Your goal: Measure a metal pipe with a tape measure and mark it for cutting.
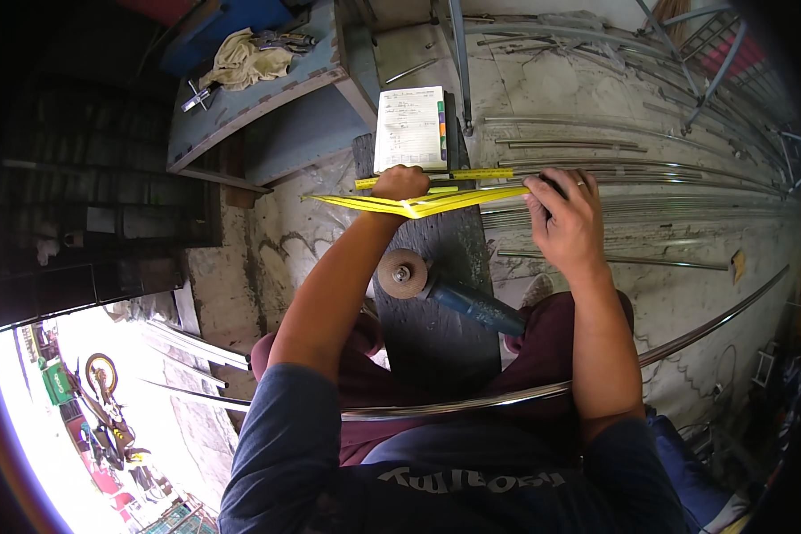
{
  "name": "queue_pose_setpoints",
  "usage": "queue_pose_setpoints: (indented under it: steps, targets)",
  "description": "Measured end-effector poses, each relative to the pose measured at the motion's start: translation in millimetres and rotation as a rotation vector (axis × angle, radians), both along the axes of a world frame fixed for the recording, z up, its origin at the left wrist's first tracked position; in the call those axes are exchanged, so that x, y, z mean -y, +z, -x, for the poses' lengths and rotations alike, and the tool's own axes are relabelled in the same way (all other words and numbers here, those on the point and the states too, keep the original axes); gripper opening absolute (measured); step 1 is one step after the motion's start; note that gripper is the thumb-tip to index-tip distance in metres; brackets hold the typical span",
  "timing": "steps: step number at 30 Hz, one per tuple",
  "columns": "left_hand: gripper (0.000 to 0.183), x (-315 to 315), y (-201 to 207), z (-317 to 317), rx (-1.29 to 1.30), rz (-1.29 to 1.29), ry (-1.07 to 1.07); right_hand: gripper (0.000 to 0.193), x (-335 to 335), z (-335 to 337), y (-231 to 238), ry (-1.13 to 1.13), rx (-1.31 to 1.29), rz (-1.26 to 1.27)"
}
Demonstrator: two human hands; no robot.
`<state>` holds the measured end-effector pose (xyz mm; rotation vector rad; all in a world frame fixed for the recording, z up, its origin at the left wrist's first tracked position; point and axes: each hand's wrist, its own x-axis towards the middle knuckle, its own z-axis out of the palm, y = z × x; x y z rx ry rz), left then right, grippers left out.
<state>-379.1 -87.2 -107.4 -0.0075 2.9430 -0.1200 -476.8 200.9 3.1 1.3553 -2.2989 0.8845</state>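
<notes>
Concrete floor [685,294], stained and strewn with metal rods [596,142], fills the workshop. Left hand [400,182] is fisted on a yellow tape measure [418,205] at 12 o'clock; right hand [565,218] pinches its end. Angle grinder [445,289] lies on a dark board [445,347].

A white notebook [409,127] lies open on the dark plank [445,294].

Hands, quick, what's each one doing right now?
Left hand: closed in a fist on the yellow tape measure blade.
Right hand: fingers curled over the tape's other end; the dark object under them cannot be told.
</notes>
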Motion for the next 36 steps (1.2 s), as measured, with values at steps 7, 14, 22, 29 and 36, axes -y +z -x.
queue_pose_setpoints:
  steps: [7,14,22,29,36]
  targets:
    - [0.018,-7,-3,1,-0.086,-0.029,0.027,0.025,9,-20,-3,0.095,0.052,-0.009]
    - [0.018,-6,-8,1,-0.064,-0.015,0.088,0.028,20,-42,12,0.279,0.138,0.131]
    - [0.017,-7,-13,6,-0.090,0.023,0.054,0.028,15,-26,1,0.030,0.043,0.041]
    - [0.014,-2,-26,4,-0.243,0.077,0.001,0.027,15,-30,-1,0.033,0.057,0.049]
    - [0.013,-2,-30,4,-0.265,0.095,-0.001,0.027,15,-28,-3,0.036,0.063,0.029]
